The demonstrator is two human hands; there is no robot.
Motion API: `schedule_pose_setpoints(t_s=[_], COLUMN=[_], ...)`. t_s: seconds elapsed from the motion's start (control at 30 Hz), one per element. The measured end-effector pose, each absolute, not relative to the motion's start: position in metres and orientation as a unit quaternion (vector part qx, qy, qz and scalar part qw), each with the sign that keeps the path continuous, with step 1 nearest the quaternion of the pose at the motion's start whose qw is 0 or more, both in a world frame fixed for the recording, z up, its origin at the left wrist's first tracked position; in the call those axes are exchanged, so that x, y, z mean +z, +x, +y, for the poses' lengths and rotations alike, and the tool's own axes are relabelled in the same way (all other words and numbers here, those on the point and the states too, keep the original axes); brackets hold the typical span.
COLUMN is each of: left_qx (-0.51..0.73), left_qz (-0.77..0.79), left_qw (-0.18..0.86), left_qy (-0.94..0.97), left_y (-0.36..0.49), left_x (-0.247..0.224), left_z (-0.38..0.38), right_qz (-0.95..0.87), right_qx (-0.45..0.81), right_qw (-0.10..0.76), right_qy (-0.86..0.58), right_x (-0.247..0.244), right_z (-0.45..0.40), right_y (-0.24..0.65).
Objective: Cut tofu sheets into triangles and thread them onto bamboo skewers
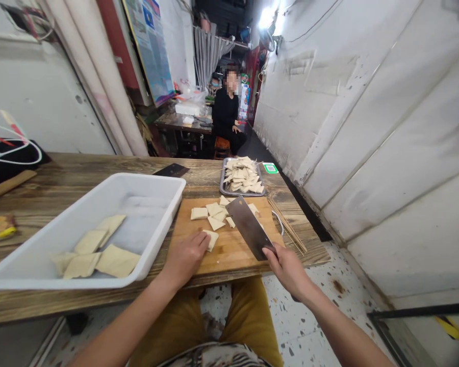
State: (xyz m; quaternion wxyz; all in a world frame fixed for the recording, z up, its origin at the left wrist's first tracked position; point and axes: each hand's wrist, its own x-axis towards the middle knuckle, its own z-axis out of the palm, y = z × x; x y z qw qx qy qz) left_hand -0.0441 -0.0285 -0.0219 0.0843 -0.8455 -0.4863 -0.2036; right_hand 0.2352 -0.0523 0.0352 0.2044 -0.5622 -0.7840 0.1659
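My right hand (286, 267) grips the handle of a cleaver (250, 227), its wide blade held over the right part of a wooden cutting board (229, 257). At the board's left side, my left hand (187, 255) has its fingers closed on a pale tofu sheet piece (211, 239). Several cut tofu sheet pieces (216, 209) lie farther back on the board, some partly hidden behind the blade. To the left, a white plastic tub (153, 196) holds a few larger folded tofu sheets (118, 260).
A metal tray (222, 189) heaped with skewered pieces (243, 176) stands behind the board. Thin wooden skewers (288, 227) lie at its right, near the table edge. A dark phone (172, 169) rests behind the tub. A person (226, 114) sits beyond the table.
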Motion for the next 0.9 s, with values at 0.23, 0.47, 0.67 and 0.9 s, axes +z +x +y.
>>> schedule_pose_setpoints(t_s=[0.23,0.47,0.67,0.9], left_qx=[-0.099,-0.072,-0.081,-0.212], left_qz=[-0.49,-0.502,-0.592,-0.603], left_qw=[-0.045,-0.131,-0.076,0.058], left_qy=[-0.865,-0.852,-0.798,-0.767], left_y=[-0.054,-0.05,-0.026,-0.012], left_x=[-0.003,0.012,0.011,-0.012], left_z=[-0.018,-0.003,-0.024,-0.057], right_qz=[-0.762,-0.763,-0.783,-0.83], right_qx=[0.192,0.194,0.168,0.082], right_qw=[0.233,0.233,0.168,0.032], right_qy=[-0.573,-0.57,-0.575,-0.552], right_x=[0.025,0.016,0.023,0.044], right_z=[-0.06,-0.063,-0.066,-0.065], right_y=[0.25,0.254,0.254,0.24])
